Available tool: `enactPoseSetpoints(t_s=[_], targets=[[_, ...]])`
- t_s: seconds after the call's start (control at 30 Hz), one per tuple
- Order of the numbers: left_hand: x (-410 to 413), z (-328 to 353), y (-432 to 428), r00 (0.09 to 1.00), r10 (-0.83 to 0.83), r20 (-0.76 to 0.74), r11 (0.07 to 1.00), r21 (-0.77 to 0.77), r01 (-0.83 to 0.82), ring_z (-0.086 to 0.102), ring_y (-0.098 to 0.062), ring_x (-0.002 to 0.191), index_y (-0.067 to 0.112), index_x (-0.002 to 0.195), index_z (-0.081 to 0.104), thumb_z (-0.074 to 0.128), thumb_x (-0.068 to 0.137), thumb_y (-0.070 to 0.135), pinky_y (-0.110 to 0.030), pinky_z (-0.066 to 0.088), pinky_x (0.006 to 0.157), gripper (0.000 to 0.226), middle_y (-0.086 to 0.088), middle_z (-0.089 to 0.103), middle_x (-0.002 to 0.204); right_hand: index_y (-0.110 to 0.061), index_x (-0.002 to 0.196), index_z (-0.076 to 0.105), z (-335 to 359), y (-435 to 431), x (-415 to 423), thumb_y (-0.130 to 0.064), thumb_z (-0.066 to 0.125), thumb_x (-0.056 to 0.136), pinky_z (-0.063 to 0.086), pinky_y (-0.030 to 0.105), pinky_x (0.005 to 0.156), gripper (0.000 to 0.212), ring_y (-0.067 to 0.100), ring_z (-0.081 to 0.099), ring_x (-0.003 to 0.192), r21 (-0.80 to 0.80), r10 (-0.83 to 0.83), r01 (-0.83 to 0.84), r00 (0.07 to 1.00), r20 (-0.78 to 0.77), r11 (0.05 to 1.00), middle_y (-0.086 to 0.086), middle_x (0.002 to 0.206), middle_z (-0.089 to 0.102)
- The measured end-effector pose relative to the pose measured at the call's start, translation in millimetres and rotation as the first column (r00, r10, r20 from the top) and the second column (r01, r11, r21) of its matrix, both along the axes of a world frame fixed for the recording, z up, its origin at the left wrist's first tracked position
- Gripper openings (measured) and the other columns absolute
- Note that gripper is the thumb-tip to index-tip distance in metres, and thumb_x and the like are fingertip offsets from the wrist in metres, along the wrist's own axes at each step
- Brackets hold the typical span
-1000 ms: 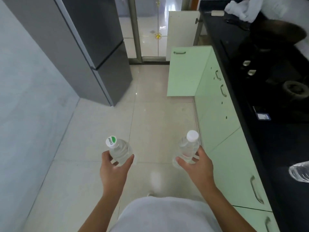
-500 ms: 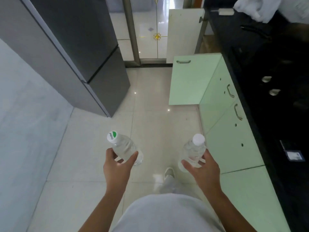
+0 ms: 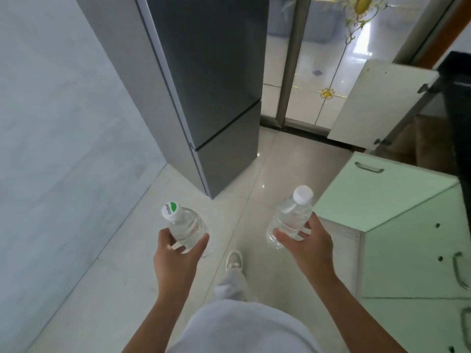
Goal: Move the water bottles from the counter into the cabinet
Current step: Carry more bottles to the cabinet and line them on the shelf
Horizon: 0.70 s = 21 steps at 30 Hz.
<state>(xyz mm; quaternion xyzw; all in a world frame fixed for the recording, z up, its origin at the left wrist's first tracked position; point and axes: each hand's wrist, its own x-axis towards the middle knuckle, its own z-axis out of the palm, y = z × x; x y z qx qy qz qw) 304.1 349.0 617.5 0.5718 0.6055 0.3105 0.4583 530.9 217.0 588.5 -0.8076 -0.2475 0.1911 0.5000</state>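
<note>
left hand (image 3: 175, 253) is wrapped round the green-cap bottle (image 3: 187, 226), right hand (image 3: 308, 248) round the white-cap bottle (image 3: 290, 220), both over the floor (image 3: 127, 276). thin plastic, probably light and crushable, so grip mid-body gently. open cabinet door (image 3: 377, 194) at 2 o'clock

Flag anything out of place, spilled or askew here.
Two cabinet doors stand open: the green door juts into the walkway on the right, and the cream door beyond it hangs open too. No spill shows; the left hand grips the left bottle, the right hand the right bottle, both capped.
</note>
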Motion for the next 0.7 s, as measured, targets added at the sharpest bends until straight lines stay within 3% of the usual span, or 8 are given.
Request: enactPoseSetpoints(t_s=[0.2, 0.43, 0.7], targets=[[72, -13, 101, 0.997, -0.073, 0.017, 0.997, -0.009, 0.073, 0.061, 0.007, 0.088, 0.022, 0.107, 0.058, 0.09, 0.073, 0.024, -0.009, 0.04, 0.064, 0.046, 0.015, 0.066, 0.096, -0.05, 0.099, 0.054, -8, 87, 57, -0.034, 0.094, 0.063, 0.056, 0.022, 0.079, 0.057, -0.003, 0.068, 0.09, -0.008, -0.033, 0.033, 0.999, 0.006, 0.999, -0.029, 0.098, 0.066], [190, -2, 199, 0.946, -0.323, 0.003, 0.946, 0.015, 0.323, 0.067, -0.004, 0.089, 0.027, 0.109, 0.058, 0.09, 0.072, 0.028, -0.019, 0.047, 0.067, 0.049, 0.012, 0.069, 0.098, -0.034, 0.118, 0.061, 0, 128, 129, -0.032, 0.094, 0.065, 0.045, 0.002, 0.067, 0.062, -0.012, 0.063, 0.086, -0.031, -0.257, 0.256, 0.966, -0.017, 0.966, -0.019, 0.101, 0.071], [325, -12, 261, 0.889, -0.457, 0.001, 0.889, 0.014, 0.457, 0.065, 0.01, 0.09, 0.029, 0.114, 0.061, 0.09, 0.072, 0.03, -0.015, 0.046, 0.069, 0.05, 0.016, 0.07, 0.1, -0.038, 0.115, 0.063, -19, 161, 231, -0.033, 0.093, 0.066, 0.058, 0.029, 0.082, 0.058, -0.001, 0.07, 0.093, -0.031, -0.401, 0.4, 0.913, -0.073, 0.916, -0.025, 0.101, 0.072]])
